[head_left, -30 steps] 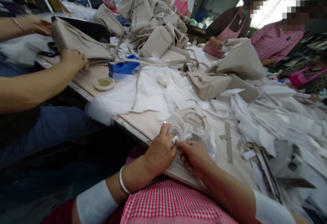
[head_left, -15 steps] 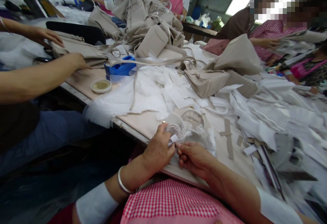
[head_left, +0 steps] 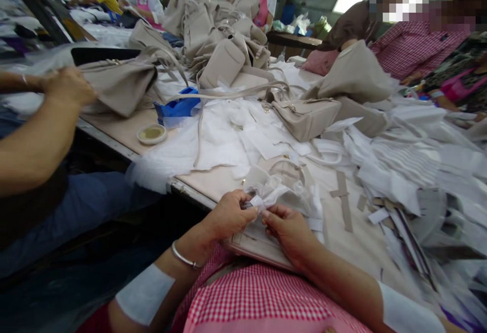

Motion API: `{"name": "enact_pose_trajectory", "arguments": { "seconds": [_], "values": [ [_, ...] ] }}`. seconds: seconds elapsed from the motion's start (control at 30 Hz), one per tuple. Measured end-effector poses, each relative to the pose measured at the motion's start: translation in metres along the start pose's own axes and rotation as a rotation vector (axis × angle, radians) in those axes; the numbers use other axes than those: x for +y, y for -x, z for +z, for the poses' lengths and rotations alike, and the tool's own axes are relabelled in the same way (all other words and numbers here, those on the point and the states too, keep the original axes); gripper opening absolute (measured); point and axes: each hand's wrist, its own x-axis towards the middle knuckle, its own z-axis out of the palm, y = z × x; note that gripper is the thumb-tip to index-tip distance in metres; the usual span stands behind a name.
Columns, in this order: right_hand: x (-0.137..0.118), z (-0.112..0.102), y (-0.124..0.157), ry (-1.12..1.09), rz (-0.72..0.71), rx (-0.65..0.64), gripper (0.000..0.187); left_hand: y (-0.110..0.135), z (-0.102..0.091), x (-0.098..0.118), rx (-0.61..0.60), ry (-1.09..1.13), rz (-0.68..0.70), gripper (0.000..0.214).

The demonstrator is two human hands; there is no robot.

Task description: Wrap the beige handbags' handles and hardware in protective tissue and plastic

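At the table edge in front of me lies a beige handbag [head_left: 253, 242], partly covered by thin white wrapping [head_left: 283, 191]. A curved handle [head_left: 289, 164] shows through the wrapping. My left hand [head_left: 230, 214] is closed around a bunched, wrapped part with a small white tab [head_left: 255, 201] by the thumb. Close beside it, my right hand [head_left: 286, 229] pinches the edge of the wrapping between thumb and fingertips. What lies under the left fingers is mostly hidden.
Beige handbags [head_left: 213, 24] are heaped at the back, with another bag [head_left: 306, 115] nearer. A blue box [head_left: 177, 110] and a round dish [head_left: 151, 134] stand left. White sheets [head_left: 399, 155] and tape strips [head_left: 344, 201] lie right. A co-worker's arm [head_left: 45, 135] reaches in from the left.
My hands stay close together, and the white wrapping between them is drawn more tightly together. At left, the co-worker's hands have moved back and the bag there is tilted up.
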Motion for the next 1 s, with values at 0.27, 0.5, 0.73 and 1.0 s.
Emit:
{"name": "enact_pose_trajectory", "arguments": {
  "seconds": [0.27, 0.5, 0.73, 1.0],
  "values": [
    [-0.017, -0.006, 0.003, 0.284, -0.079, -0.017, 0.027, -0.006, -0.003, -0.007, -0.242, 0.467, -0.060, 0.024],
    [-0.025, -0.013, 0.014, 0.367, -0.282, -0.153, 0.018, -0.003, 0.005, 0.002, -0.369, 0.281, -0.045, 0.052],
    [-0.028, -0.088, 0.023, 0.799, -0.747, 0.425, 0.044, -0.005, 0.010, 0.011, 0.004, -0.320, 0.092, 0.041],
    [-0.002, -0.109, 0.004, 0.086, -0.103, 0.157, 0.087, -0.008, 0.024, 0.009, 0.217, -0.601, 0.165, 0.045]
  ]
}}
